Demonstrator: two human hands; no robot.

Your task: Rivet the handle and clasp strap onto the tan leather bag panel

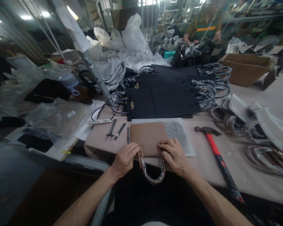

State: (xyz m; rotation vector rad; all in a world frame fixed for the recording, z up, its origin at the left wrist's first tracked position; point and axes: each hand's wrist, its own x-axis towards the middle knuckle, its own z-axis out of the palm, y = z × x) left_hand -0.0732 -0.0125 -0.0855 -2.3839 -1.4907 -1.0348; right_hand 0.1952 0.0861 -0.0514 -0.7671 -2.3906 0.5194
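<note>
A tan bag panel (pixel 147 135) lies on a pale speckled board (pixel 179 138) at the table's front edge. From its near side a plastic-wrapped bag handle (pixel 153 180) loops down over the edge. My left hand (pixel 124 158) is closed, thumb and fingers pinching the handle's left end where it meets the panel. My right hand (pixel 173 155) is closed on the right end of that handle. The fingertips hide both joints, so I cannot tell how the ends are fastened.
Right of the board lies a claw hammer (pixel 214 147); pronged punch (pixel 111 130) and small dark strip (pixel 120 131) lie left. Black bag panels (pixel 165 100) with wrapped handles are stacked behind. Pale handled panels (pixel 271 125) crowd the right. A person (pixel 202 29) sits across the table.
</note>
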